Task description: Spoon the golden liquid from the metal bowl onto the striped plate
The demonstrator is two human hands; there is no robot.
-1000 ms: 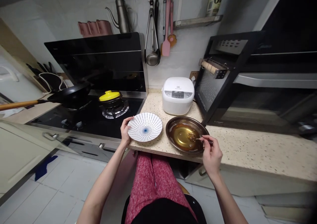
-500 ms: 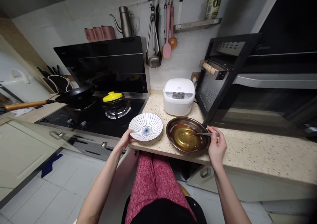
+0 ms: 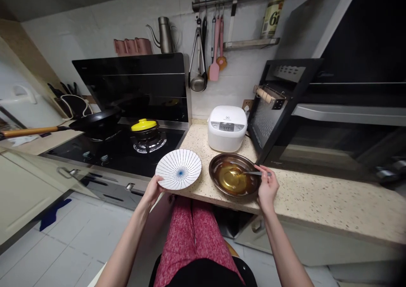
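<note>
A white plate (image 3: 181, 162) with thin dark lines running out from a blue centre is held by its left rim in my left hand (image 3: 153, 190), over the counter's front edge. To its right, a dark metal bowl (image 3: 213, 181) stands on the counter with clear yellowish-brown liquid (image 3: 233, 181) in it. My right hand (image 3: 268, 190) pinches the grey handle of a spoon (image 3: 250, 173) at the bowl's right rim. The spoon's far end dips into the liquid and is hard to make out. I cannot tell whether the plate still touches the counter.
Behind the bowl stands a white rice cooker (image 3: 227, 130). A black oven (image 3: 342, 139) is at the right. On the stove to the left are a small pot with a yellow lid (image 3: 144, 125) and a wooden-handled wok (image 3: 97, 120). Utensils such as a ladle (image 3: 198, 84) hang above.
The plate has shifted slightly left and towards me in my left hand. My right hand still grips the spoon in the bowl. The head view has tilted up a little.
</note>
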